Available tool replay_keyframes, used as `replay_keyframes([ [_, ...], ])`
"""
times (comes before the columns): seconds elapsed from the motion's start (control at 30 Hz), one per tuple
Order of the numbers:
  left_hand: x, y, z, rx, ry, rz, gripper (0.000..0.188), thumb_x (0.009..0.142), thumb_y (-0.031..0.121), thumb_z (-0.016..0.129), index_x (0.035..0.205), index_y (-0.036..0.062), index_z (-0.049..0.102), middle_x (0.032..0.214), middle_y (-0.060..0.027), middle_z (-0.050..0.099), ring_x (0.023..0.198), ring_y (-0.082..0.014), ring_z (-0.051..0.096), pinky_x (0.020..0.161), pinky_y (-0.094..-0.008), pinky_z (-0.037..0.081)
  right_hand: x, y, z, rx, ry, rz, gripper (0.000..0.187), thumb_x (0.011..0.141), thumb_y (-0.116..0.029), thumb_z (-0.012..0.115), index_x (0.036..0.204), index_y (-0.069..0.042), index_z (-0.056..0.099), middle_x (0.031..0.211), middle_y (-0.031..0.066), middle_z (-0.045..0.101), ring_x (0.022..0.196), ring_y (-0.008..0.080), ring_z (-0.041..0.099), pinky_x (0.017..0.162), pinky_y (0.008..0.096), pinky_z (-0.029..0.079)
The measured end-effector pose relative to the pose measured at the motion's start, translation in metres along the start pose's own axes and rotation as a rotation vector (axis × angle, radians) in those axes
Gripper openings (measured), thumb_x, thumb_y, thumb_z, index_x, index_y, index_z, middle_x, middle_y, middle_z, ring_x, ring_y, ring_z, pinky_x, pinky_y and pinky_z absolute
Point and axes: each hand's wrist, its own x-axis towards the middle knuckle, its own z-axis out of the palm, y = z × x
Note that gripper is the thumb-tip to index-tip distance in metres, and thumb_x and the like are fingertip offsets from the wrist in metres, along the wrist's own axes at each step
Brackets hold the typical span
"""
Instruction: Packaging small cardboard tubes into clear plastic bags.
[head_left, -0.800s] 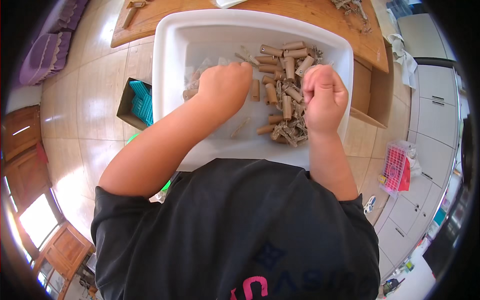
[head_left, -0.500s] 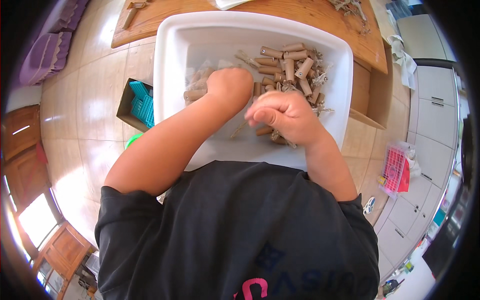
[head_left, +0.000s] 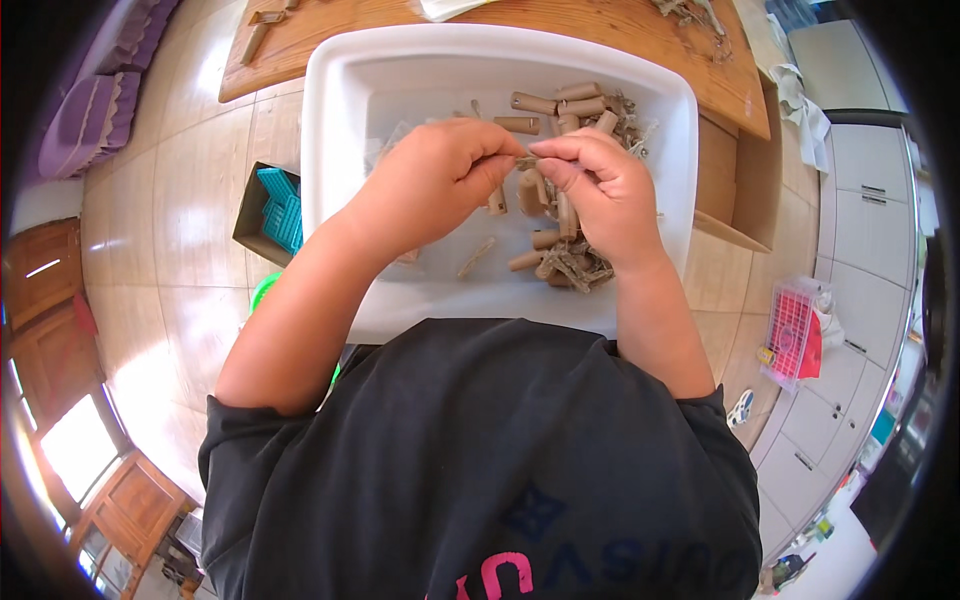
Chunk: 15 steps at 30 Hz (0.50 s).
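Note:
My left hand (head_left: 440, 178) and my right hand (head_left: 602, 195) meet fingertip to fingertip above a white plastic tub (head_left: 334, 130). Both pinch a short bit of tan twine (head_left: 526, 158), mostly hidden by the fingers. Just below the fingertips is a brown cardboard tube (head_left: 531, 195); whether the twine is tied to it I cannot tell. Several more brown tubes (head_left: 516, 125) lie heaped in the tub's right half, around and under my right hand. A tangle of twine (head_left: 580, 272) rests among the nearer tubes, and a loose strand (head_left: 476, 256) lies on the tub floor.
Behind the tub stands a wooden table (head_left: 290, 60) with a twine bundle (head_left: 700, 20) on it. A cardboard box (head_left: 752, 190) is at the right. To the left, a dark box (head_left: 250, 215) holds teal plastic baskets (head_left: 282, 212). Grey cabinets (head_left: 868, 220) line the right side.
My left hand has come up out of the tub's left part and moved right. My right hand has risen away from me, and the two now meet at the fingertips.

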Motion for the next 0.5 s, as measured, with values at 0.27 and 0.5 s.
replay_keyframes([
  [0.27, -0.003, -0.01, 0.037, -0.688, -0.042, -0.128, 0.032, 0.088, 0.016, 0.056, 0.115, 0.0004, 0.048, 0.095, -0.0045, 0.06, 0.085, -0.0129, 0.057, 0.08, -0.0268, 0.045, 0.003, -0.006, 0.001, 0.643, 0.191, 0.32, 0.013, 0.084, -0.01, 0.062, 0.091, 0.0, 0.063, 0.076, 0.0052, 0.062, 0.063, 0.0086, 0.054, 0.057, 0.0202, 0.043],
  [0.5, 0.001, -0.01, 0.023, -0.963, -0.188, -0.425, 0.029, 0.088, 0.016, 0.056, 0.111, 0.0009, 0.051, 0.098, -0.0048, 0.061, 0.087, -0.0113, 0.057, 0.078, -0.026, 0.046, 0.004, 0.002, -0.01, 0.746, 0.319, 0.343, 0.012, 0.083, -0.011, 0.063, 0.089, -0.001, 0.061, 0.073, 0.0048, 0.061, 0.062, 0.009, 0.054, 0.057, 0.0206, 0.043],
])
